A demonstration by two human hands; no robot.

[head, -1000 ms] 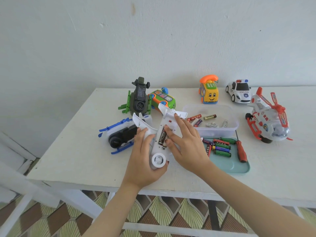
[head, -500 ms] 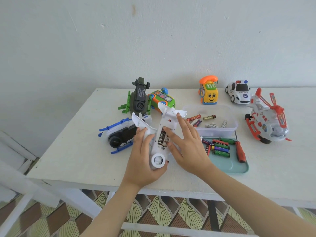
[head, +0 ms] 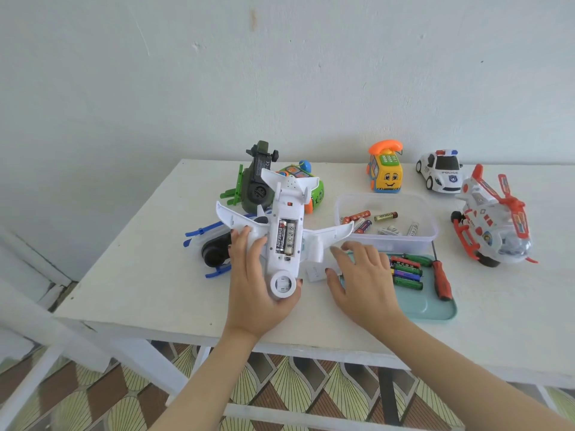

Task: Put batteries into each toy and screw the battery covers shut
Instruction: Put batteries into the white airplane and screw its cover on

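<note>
A white toy plane [head: 284,222] lies belly up near the table's front, its battery bay uncovered with two batteries [head: 286,237] inside. My left hand [head: 259,284] grips the plane's nose end from below. To the right of the plane my right hand [head: 361,281] rests on the table with fingers spread, its fingertips touching a small white battery cover [head: 315,272]. Several coloured batteries [head: 407,273] and a red-handled screwdriver [head: 441,279] lie on a teal tray [head: 432,306].
A clear box [head: 431,225] behind the tray holds several loose batteries. Other toys stand around: a blue-and-black helicopter [head: 214,247], a green one [head: 256,185], a green phone toy [head: 314,188], a yellow phone car [head: 385,172], a police car [head: 441,169], a red-and-white helicopter [head: 491,222].
My right hand left the plane's battery bay and moved right and down onto the table by the cover. The plane turned, so both wings and the batteries now show.
</note>
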